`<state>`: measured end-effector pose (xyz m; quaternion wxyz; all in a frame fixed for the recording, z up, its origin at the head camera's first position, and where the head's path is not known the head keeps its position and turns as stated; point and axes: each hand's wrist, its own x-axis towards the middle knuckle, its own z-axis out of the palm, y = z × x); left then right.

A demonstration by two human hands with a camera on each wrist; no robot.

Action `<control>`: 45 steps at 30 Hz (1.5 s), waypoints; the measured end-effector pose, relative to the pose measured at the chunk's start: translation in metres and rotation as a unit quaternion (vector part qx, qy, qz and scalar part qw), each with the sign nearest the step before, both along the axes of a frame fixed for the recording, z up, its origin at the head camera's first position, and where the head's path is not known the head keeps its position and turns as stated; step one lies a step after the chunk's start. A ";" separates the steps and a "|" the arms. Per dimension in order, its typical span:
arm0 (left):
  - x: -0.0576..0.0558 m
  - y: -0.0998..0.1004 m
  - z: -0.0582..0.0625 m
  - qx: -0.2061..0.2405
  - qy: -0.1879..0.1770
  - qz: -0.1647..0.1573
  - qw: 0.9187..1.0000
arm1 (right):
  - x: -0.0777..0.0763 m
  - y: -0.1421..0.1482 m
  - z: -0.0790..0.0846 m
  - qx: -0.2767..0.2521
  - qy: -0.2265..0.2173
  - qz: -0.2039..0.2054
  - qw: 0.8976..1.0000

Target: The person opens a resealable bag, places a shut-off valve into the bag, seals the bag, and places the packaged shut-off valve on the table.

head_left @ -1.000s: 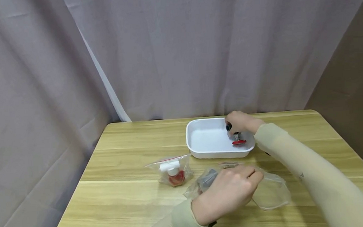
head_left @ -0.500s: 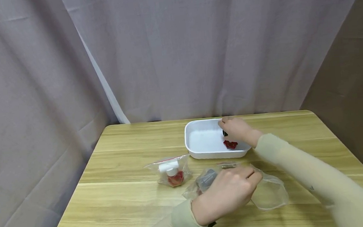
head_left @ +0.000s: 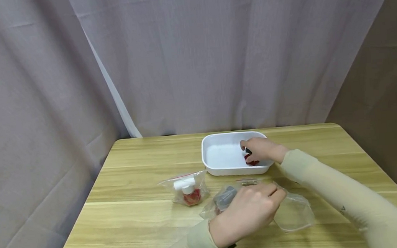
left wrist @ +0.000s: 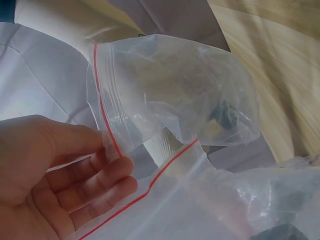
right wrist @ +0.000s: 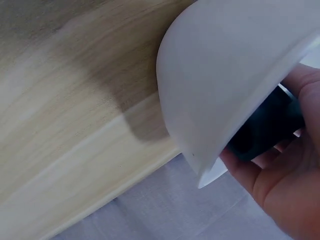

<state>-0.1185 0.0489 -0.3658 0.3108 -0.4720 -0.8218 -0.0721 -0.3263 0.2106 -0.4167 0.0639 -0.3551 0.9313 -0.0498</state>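
Observation:
My right hand (head_left: 260, 149) reaches into the right side of a white tray (head_left: 219, 171). It grips a black object (right wrist: 267, 125), partly hidden behind the tray wall in the right wrist view. A red part (head_left: 251, 161) shows just under the fingers; the kind of object cannot be made out. Nearer the front, my left hand (head_left: 247, 211) pinches the red-lined edge of a clear zip bag (left wrist: 170, 90) between thumb and fingers. That bag hangs to the right of the hand in the head view. Beneath lies another zip bag (left wrist: 165, 200) with something grey inside.
Left of the hands stands a zip bag (head_left: 175, 185) holding a white-topped item with a red base. All sit on a wooden table (head_left: 129, 221). A grey curtain (head_left: 187, 63) hangs behind its far edge, with more cloth at both sides.
My right hand has lowered in the tray and shifted slightly left with the black and red object. The left hand stays in place, pinching the bag.

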 end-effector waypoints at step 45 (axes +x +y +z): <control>-0.015 0.014 -0.005 -0.020 0.022 -0.014 0.999 | 0.024 0.038 0.125 -0.091 -0.017 -0.077 0.993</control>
